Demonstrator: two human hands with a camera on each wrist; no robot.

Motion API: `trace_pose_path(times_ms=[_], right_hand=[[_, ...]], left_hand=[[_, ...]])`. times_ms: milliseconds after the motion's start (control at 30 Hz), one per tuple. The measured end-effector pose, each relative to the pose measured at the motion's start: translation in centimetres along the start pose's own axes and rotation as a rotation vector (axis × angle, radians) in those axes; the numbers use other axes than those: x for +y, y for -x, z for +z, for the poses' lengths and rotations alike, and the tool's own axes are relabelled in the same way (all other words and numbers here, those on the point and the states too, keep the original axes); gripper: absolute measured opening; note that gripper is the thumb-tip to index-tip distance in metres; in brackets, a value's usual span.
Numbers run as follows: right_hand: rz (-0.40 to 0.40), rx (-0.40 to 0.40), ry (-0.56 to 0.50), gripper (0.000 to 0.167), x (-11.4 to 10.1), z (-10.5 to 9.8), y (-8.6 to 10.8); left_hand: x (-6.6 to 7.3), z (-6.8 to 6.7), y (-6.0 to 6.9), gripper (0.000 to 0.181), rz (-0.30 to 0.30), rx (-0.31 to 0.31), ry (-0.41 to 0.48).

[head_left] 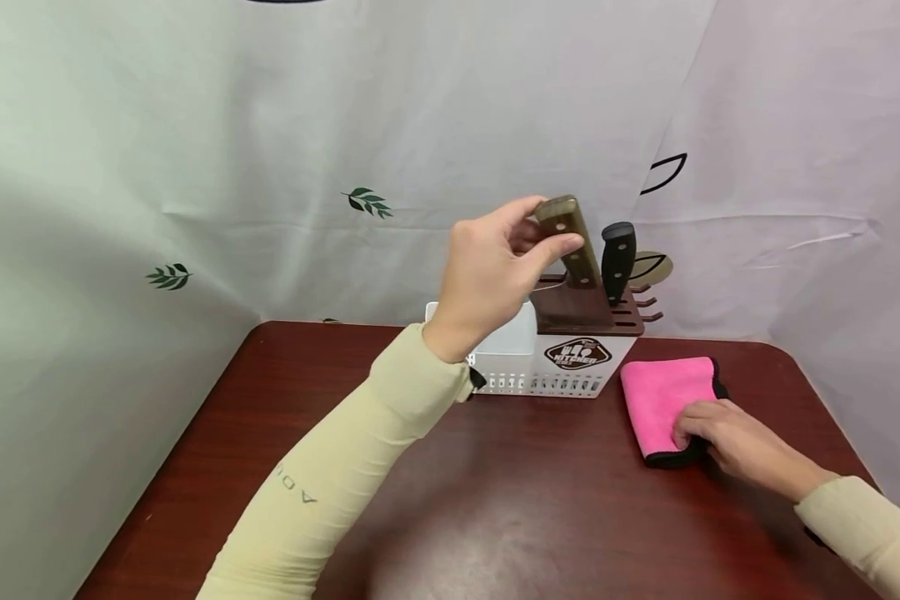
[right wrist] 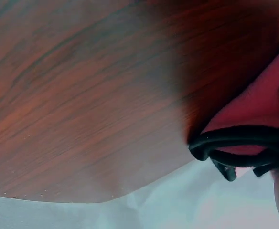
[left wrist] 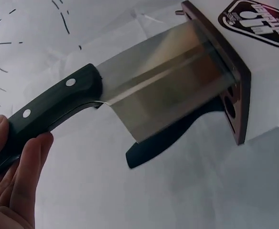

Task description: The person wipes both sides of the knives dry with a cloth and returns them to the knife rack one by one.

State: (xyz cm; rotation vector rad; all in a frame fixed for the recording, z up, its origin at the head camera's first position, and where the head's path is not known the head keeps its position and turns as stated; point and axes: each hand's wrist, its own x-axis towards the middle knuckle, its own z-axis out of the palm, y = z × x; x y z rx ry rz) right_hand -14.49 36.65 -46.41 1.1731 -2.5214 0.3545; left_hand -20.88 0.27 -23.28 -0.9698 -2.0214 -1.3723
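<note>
My left hand (head_left: 487,271) pinches the handle of a cleaver (left wrist: 163,78) between thumb and fingers. The broad blade points down at the brown slotted top of a white knife rack (head_left: 618,350), its lower end at a slot. In the left wrist view the handle looks dark, with silver rivets. A second knife (head_left: 618,258) with a black handle stands in the rack just beside the cleaver. On the right, my right hand (head_left: 750,446) grips the near edge of a folded pink cloth (head_left: 656,400) with black trim; its thumb is mostly hidden.
Brown hooks (head_left: 648,302) stick out from the rack's right side, near a round tan item (head_left: 654,268). A white box-shaped part (head_left: 513,333) sits at the rack's left front. The dark red table (head_left: 480,492) ends against white fabric walls (head_left: 307,167).
</note>
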Motion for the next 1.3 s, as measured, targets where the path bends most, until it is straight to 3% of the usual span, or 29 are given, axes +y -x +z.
trace_pose_path(times_ms=[167, 367, 467, 700, 800, 967, 1100, 1200, 1300], right_hand=[[0.074, -0.001, 0.086, 0.061, -0.3, 0.0, 0.7], [0.075, -0.019, 0.074, 0.062, -0.5, -0.2, 0.8], [0.107, -0.05, 0.059, 0.063, -0.9, -0.5, 0.6], [0.325, -0.238, 0.052, 0.054, -3.0, -1.7, -0.8], [0.346, -0.256, 0.061, 0.055, -3.1, -1.7, -0.7], [0.303, -0.204, 0.072, 0.056, -2.7, -1.7, -0.4], [0.32, -0.267, 0.027, 0.056, -3.1, -1.9, -0.7], [0.327, -0.306, 0.015, 0.05, -4.0, -2.2, -1.6], [0.317, -0.257, 0.045, 0.046, -5.7, -2.3, -3.2]], left_hand=[[-0.1, 2.0, -0.2, 0.031, -0.002, -0.097, -0.149], [-0.8, 4.0, 0.7, 0.035, -0.027, -0.195, -0.258], [-1.2, 4.5, 1.2, 0.035, -0.027, -0.204, -0.268], [-2.2, 5.3, 2.2, 0.034, -0.049, -0.202, -0.266], [-2.5, 5.6, 2.5, 0.037, -0.064, -0.191, -0.251], [-2.9, 5.6, 3.0, 0.038, -0.106, -0.176, -0.19], [-3.6, 4.9, 4.2, 0.035, -0.157, -0.175, -0.164], [-4.4, 4.1, 5.6, 0.032, -0.16, -0.158, -0.23], [-5.3, 3.2, 7.5, 0.03, -0.131, -0.138, -0.362]])
